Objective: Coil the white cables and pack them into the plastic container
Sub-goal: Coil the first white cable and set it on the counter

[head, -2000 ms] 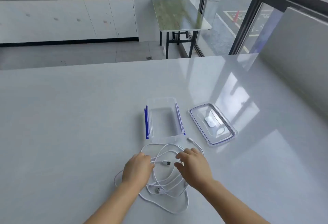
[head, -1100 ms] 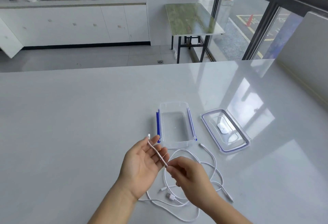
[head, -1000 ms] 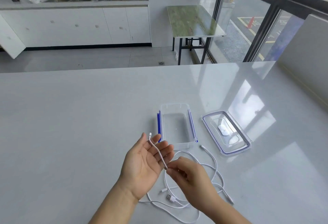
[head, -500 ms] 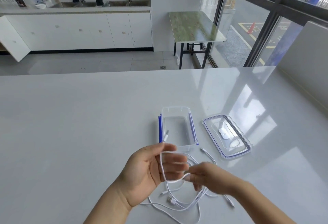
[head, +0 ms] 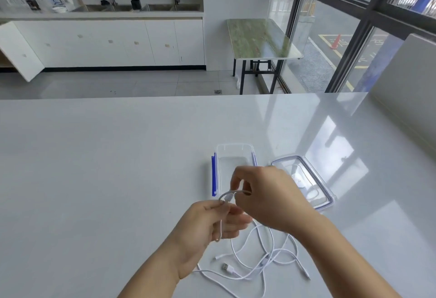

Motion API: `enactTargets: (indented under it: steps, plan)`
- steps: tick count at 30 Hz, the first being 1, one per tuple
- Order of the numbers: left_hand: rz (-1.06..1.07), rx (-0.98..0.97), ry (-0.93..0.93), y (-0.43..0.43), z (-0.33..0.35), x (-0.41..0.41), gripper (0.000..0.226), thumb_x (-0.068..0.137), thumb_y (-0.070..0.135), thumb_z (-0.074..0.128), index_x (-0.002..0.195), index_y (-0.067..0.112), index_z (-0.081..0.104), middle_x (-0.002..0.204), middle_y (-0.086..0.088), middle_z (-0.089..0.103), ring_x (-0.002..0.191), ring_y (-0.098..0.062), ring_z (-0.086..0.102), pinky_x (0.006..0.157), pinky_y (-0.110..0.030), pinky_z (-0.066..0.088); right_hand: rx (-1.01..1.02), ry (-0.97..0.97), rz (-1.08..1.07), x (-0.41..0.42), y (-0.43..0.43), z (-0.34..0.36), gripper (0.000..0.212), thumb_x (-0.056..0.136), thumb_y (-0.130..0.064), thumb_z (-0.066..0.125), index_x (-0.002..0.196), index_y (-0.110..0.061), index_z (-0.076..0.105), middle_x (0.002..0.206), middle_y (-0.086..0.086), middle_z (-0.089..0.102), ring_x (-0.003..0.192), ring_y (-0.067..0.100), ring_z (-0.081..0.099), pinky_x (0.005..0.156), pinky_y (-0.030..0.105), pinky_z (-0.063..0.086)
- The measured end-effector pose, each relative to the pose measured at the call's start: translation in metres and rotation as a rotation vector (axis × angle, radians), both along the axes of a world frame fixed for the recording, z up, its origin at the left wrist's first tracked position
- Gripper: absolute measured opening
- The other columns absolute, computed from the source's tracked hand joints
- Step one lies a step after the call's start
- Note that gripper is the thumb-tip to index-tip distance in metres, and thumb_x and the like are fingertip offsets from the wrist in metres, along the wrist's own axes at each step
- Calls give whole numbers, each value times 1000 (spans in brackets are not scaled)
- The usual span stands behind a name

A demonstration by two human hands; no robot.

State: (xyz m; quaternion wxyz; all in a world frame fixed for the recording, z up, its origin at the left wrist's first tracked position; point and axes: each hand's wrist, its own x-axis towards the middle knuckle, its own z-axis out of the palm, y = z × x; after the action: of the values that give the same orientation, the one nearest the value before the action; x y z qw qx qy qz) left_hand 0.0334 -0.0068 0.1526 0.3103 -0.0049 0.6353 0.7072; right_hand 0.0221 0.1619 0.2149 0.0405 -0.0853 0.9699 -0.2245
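White cables (head: 259, 257): mostly loose on surface (head: 118, 167), 6 o'clock of plastic container (head: 233, 156).
Left hand (head: 205, 229): fingers (head: 238, 223) curled, gripping one cable.
Right hand (head: 269, 198): pinches the same cable, now swung from 3 to 12 o'clock of left hand.
Status: first coil turn forming.

A single wide-angle camera, worn on the person's head, looks forward and down across the white table (head: 94, 156). The plastic container (head: 234, 153) sits close in, just below mid-frame. Beyond it the view reaches the sink counter (head: 101, 15) to its far left and the windows (head: 330, 26) to its far right.
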Motion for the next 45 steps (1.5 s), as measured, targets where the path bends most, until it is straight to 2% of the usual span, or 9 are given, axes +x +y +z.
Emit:
enactTargets:
  steps: [5, 13, 16, 20, 28, 31, 34, 39, 45]
  plan:
    - [187, 517, -195, -2, -3, 0, 45, 98, 20, 45, 128, -13, 54, 129, -29, 62, 117, -36, 63, 101, -43, 52, -413, 74, -34, 40, -16, -24, 25, 96, -20, 59, 114, -36, 66, 71, -17, 65, 68, 8, 63, 67, 32, 54]
    - [270, 933, -261, -9, 11, -5, 93, 90, 68, 45, 145, -6, 35, 148, -30, 45, 139, -44, 42, 121, -51, 20, -391, 302, 16, 77, -18, -56, 40, 83, -13, 70, 119, -32, 72, 74, -19, 69, 60, -11, 60, 61, 11, 52]
    - [260, 1015, -248, -15, 17, -9, 98, 88, 73, 45, 146, -5, 32, 150, -30, 41, 141, -45, 38, 121, -53, 20, -548, -6, 41, 82, -12, -68, 33, 90, -25, 62, 111, -50, 69, 70, -19, 70, 55, -6, 58, 63, 10, 50]
    - [144, 967, -210, -21, 25, -6, 99, 86, 76, 45, 143, -5, 35, 149, -34, 40, 138, -47, 40, 119, -54, 25, -449, -354, 63, 60, 11, -88, 9, 96, -31, 64, 92, -27, 72, 61, -6, 61, 56, 3, 54, 71, 34, 56]
    - [-107, 681, -197, -7, 19, 6, 109, 80, 83, 36, 138, -9, 44, 136, -42, 49, 118, -52, 56, 81, -48, 47, 239, -80, 163, -22, 37, -35, 24, 84, -50, 66, 86, -25, 67, 81, -3, 69, 80, 19, 63, 68, 30, 50]
    - [-209, 524, -218, -3, 12, 7, 112, 77, 86, 29, 136, -7, 48, 131, -38, 56, 117, -50, 59, 76, -45, 48, 131, -206, 253, -45, 26, -3, 7, 84, -30, 72, 91, -28, 71, 79, -9, 69, 73, 10, 62, 70, 29, 52]
    - [-290, 376, -248, -2, 5, 8, 115, 74, 89, 25, 134, -6, 49, 127, -34, 62, 118, -47, 60, 74, -42, 49, 123, -357, 372, -57, 11, 21, 29, 87, -8, 59, 101, -31, 70, 79, -11, 74, 64, -4, 58, 60, 18, 47]
    - [-213, 301, -260, 1, -7, 3, 117, 72, 91, 15, 139, 0, 46, 128, -25, 65, 121, -40, 61, 75, -42, 47, 282, -43, 485, -36, -14, 38, 35, 85, -6, 58, 107, -32, 64, 82, -9, 74, 72, 8, 60, 56, 25, 43]
    - [112, 679, -240, 2, -6, -1, 101, 84, 81, 25, 136, 1, 56, 137, -24, 59, 128, -36, 56, 110, -54, 35, 495, 178, 271, 15, -18, 26, 21, 79, -16, 65, 89, -25, 49, 76, -3, 60, 57, 29, 53, 46, 29, 32]
